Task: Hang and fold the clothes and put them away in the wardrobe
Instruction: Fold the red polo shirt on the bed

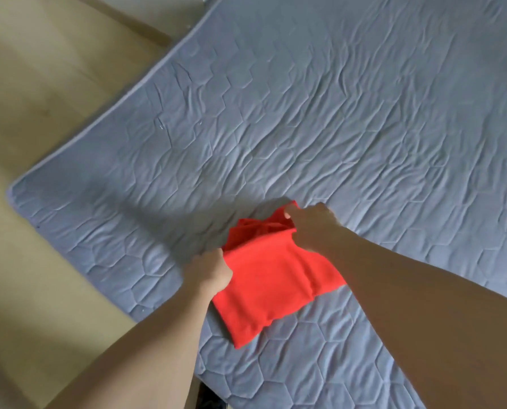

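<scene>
A red garment (271, 278), folded into a compact rectangle, lies on the grey quilted mattress (349, 119) near its front corner. My left hand (209, 271) grips the garment's left edge with curled fingers. My right hand (312, 224) pinches the far right corner, where loose red folds bunch up beneath the fingers. Both forearms reach in from the bottom of the view.
The mattress rests on a pale wooden floor (40, 113), its left edge and front corner close to my left arm. Its wrinkled surface stretches away to the right and far side. A dark object (206, 398) shows at the bottom edge by the mattress.
</scene>
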Action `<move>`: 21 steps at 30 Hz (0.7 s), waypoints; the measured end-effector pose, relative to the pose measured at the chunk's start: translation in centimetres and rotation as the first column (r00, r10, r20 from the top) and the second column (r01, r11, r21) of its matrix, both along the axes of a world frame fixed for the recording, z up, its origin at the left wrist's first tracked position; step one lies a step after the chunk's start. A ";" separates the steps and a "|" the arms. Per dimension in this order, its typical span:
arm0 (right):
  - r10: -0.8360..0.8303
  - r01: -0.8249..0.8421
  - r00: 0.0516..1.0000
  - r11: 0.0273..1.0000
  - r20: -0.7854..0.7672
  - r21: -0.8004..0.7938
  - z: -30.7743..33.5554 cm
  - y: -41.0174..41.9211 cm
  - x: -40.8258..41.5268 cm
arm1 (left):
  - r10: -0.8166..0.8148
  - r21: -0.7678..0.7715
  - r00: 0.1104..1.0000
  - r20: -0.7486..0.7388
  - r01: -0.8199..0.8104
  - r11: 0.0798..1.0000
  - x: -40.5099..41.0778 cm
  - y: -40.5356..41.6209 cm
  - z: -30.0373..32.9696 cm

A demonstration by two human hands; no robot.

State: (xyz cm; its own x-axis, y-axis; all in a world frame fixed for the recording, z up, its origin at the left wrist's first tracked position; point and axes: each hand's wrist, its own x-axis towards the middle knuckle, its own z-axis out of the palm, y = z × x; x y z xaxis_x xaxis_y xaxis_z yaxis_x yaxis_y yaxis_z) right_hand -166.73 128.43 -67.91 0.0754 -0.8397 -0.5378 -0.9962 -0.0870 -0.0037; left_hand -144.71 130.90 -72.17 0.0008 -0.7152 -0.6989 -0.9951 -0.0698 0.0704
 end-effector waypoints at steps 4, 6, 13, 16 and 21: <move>-0.316 0.314 0.949 0.944 0.009 0.106 -5.2 -2.2 -1.6 | -0.049 -0.345 0.998 0.029 0.056 0.937 0.0 -2.2 -4.2; -0.586 0.551 0.800 0.801 0.125 0.234 -8.0 -2.3 -2.9 | -0.179 -0.435 0.973 -0.147 0.099 0.895 -2.2 -3.1 -6.6; -0.741 0.677 0.636 0.670 0.216 0.304 -11.4 -2.4 -5.4 | -0.258 -0.397 0.943 -0.212 0.158 0.904 -6.5 -5.6 -10.1; -0.508 0.499 0.844 0.861 0.173 0.096 -10.5 -3.0 -5.5 | -0.261 -0.453 0.886 -0.383 0.065 0.889 -6.3 -6.3 -10.1; -0.380 0.492 0.831 0.843 0.408 -0.217 -9.1 -3.5 -3.6 | -0.027 -0.415 0.931 -0.364 -0.136 0.899 -4.5 -6.2 -11.0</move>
State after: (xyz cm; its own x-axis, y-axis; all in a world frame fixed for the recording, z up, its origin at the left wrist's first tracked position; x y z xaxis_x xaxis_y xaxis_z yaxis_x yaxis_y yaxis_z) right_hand -170.33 124.97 -76.97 -0.2098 -0.9414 -0.2642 -0.8692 0.3033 -0.3905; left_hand -149.20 124.72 -83.21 -0.1388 -0.9482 -0.2858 -0.8929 -0.0050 0.4502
